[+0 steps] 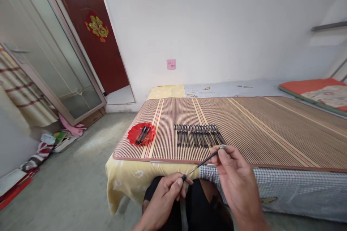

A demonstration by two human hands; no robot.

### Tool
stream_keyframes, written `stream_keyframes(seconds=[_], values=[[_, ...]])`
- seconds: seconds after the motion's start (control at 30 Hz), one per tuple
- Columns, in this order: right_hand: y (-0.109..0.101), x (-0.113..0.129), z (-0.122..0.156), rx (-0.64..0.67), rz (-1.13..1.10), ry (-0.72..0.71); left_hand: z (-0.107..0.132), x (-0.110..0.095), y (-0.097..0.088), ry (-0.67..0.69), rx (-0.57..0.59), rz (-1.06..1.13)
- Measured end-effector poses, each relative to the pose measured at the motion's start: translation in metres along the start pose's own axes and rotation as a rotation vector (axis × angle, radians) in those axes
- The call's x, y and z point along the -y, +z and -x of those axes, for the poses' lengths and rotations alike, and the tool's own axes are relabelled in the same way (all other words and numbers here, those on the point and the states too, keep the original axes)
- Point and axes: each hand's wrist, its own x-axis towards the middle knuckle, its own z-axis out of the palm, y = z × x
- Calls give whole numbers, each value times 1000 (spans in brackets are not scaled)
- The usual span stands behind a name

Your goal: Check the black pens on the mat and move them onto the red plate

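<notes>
Room: white wall (217, 25) behind a bed, with a dark red door (108, 61) at the left.
Writing: a pink note (171, 64) on the wall bore small marks, too small to read. A gold emblem (97, 27) on the door could not be read as characters.
Surface: striped bamboo mat (271, 130) lay over a yellow sheet (130, 178).
Right hand (234, 175): fingers were closed on a thin pen (207, 158), pinched near its upper end. The pen slanted down to the left, over the near edge of the mat.
Left hand (168, 192): fingertips were closed on a small dark cap (184, 177), just beside the pen's lower tip. Whether they touched could not be told.
Row of pens (197, 136): laid side by side on the mat, just beyond the right hand.
Red dish (135, 135): on the mat, left of the row, with a few dark pens lying in it.
Floor: loose papers (43, 148) lay by the left wall.
</notes>
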Motion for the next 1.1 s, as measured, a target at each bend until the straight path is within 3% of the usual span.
stream_keyframes(seconds=[0.23, 0.4, 0.53, 0.83, 1.1], values=[[-4, -12, 6, 55, 120, -2, 2, 2, 1, 20, -7, 9], [-3, -2, 9, 89, 320, -110, 4, -1, 4, 34, -23, -39], [3, 5, 14, 195, 431, -125, 5, -10, 6, 58, -90, -117], [5, -13, 17, 537, 428, 69, -1, -23, 13, 28, -46, 223], [-3, -5, 8, 494, 390, 171, -2, -18, 21, -58, -21, 451]])
